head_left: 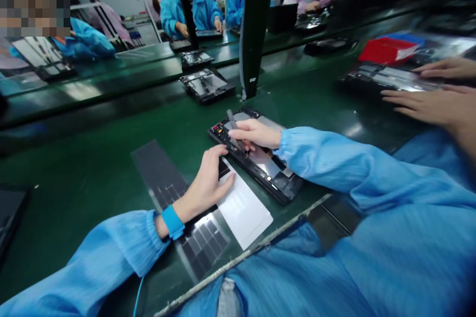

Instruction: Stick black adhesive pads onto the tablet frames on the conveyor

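Note:
An opened tablet chassis [256,158] with exposed black frame and small coloured parts lies on the green belt [82,168]. My right hand [255,134] is over its upper edge, shut on a dark pen-shaped tool [233,126] whose tip meets the chassis. My left hand [206,183], with a blue wrist strap [173,221], rests just left of the chassis on a white card [243,208]. That card lies on a dark gridded sheet [159,173]. The fingers cover the join between card and sheet, so any grip is hidden.
A black upright post [255,25] stands beyond the chassis. Further tablet frames [206,86] lie on the belt. To the right, a co-worker's hands [435,104] work at another frame [386,79] near a red box [386,49]. A metal strip [241,257] runs along the near belt edge.

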A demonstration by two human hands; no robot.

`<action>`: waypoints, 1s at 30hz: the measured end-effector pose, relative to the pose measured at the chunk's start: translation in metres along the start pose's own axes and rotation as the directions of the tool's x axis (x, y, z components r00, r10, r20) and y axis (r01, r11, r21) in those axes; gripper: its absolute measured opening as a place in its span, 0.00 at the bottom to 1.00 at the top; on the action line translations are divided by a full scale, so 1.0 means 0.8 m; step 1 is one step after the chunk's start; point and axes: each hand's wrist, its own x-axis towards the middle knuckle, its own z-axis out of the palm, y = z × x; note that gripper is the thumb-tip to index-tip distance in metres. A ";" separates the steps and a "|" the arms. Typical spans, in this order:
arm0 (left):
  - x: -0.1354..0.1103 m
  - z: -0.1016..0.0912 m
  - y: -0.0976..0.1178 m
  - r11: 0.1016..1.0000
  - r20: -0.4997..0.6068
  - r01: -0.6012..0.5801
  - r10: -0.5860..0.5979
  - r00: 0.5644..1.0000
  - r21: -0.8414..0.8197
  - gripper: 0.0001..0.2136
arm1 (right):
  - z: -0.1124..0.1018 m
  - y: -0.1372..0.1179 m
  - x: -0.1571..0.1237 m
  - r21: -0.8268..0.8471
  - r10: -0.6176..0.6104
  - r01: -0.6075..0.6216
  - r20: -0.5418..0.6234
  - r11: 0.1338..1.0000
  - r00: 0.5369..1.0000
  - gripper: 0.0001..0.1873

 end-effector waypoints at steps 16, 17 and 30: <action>-0.010 0.003 0.004 0.995 0.101 -0.097 0.094 0.990 0.025 0.10 | 0.004 0.004 0.004 -0.131 -0.071 0.058 -0.099 0.990 0.993 0.11; -0.009 0.003 0.004 0.994 0.107 -0.107 0.104 0.989 0.029 0.10 | 0.004 0.004 0.004 -0.145 -0.079 0.064 -0.102 0.987 0.992 0.11; -0.002 0.002 0.011 0.959 0.236 -0.211 0.164 0.958 0.191 0.09 | 0.007 0.006 0.002 -0.275 -0.187 0.132 -0.187 0.952 0.964 0.10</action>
